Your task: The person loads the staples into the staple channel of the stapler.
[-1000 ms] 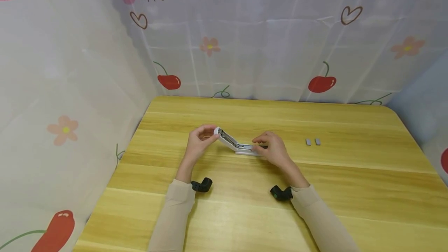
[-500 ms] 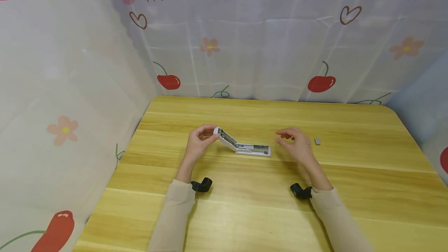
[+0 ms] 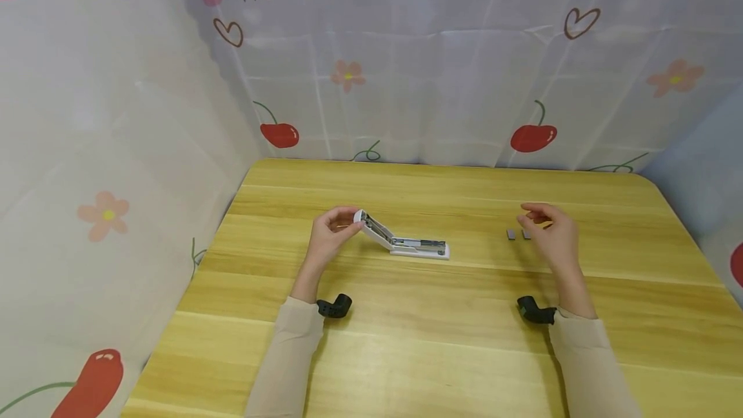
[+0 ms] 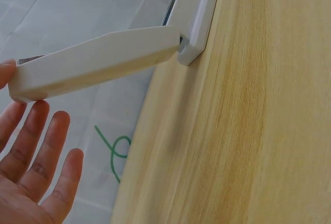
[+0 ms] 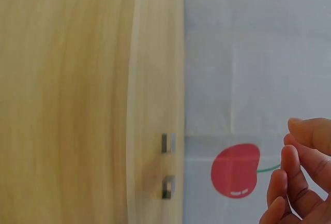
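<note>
At the bottom edge of the head view, the left sleeve [image 3: 287,353] comes in left of centre and the right sleeve [image 3: 589,353] at lower right, both beige, each with a black wrist camera [image 3: 335,306] at its cuff. Beyond them lies the pale wood-grain tabletop [image 3: 406,328]. Near the centre of the frame, the left hand [image 3: 331,237] pinches the raised end of a white stapler [image 3: 406,249] between thumb and fingertips; in the left wrist view the other fingers spread below it. The stapler is folded open, its base flat on the tabletop and pointing right, metal parts showing inside. Right of centre, the right hand [image 3: 553,237] is raised with fingers loosely bent, thumb close to the index finger, nothing visible between them. Just beside its fingertips in the head view, two small grey blocks [image 3: 511,235] lie side by side; the right wrist view shows them apart from the fingers. Behind, across the top, hangs a pale cloth [image 3: 429,82] printed with cherries, flowers, hearts and "happy".
</note>
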Available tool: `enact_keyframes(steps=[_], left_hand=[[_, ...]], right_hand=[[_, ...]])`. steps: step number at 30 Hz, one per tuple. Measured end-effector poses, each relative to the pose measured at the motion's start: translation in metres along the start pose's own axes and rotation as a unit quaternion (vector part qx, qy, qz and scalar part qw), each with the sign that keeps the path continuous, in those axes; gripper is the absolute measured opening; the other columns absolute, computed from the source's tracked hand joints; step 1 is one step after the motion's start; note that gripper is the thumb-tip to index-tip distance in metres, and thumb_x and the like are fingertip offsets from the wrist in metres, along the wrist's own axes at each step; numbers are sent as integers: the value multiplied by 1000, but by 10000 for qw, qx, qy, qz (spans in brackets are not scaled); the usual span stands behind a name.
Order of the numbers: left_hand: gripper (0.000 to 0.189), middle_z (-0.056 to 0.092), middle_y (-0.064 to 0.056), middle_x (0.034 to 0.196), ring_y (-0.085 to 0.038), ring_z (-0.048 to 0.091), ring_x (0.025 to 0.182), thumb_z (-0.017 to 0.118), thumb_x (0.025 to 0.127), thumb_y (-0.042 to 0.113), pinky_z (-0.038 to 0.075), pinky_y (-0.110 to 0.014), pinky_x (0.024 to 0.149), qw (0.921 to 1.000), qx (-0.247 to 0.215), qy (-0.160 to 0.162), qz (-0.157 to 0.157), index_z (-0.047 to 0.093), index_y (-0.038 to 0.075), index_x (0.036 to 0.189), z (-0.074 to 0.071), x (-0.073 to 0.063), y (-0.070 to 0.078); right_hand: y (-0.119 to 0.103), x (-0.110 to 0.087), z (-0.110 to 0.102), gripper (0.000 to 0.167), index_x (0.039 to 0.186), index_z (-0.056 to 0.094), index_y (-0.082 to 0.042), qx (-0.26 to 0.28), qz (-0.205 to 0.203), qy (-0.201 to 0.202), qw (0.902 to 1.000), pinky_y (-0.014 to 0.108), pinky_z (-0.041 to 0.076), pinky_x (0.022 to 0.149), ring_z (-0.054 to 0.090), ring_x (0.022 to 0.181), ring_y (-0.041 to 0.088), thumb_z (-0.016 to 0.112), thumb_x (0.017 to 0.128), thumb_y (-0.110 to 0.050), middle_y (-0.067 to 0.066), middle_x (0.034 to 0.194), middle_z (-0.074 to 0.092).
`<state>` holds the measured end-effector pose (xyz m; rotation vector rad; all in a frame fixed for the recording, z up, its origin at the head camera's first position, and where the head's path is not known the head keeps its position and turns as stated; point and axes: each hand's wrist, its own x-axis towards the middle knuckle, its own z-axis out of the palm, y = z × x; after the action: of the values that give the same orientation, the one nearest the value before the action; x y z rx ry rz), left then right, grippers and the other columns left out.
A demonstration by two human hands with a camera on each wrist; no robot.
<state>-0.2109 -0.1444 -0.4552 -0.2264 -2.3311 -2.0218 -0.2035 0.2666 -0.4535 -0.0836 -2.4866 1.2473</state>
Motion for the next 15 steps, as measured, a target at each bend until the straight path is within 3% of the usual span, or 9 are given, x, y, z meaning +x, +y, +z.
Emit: enact_keyframes(steps=[15], left_hand=[[31, 66, -21, 111, -14, 62, 92, 73, 88, 10, 53, -20, 79, 9998, 24, 61, 164, 67, -1, 116, -1, -1, -2]], right_hand=[[26, 5, -13, 32, 116, 69, 1, -123, 883, 267, 9957, 7, 40, 63, 48, 70, -8, 69, 91, -19, -27, 74, 51]])
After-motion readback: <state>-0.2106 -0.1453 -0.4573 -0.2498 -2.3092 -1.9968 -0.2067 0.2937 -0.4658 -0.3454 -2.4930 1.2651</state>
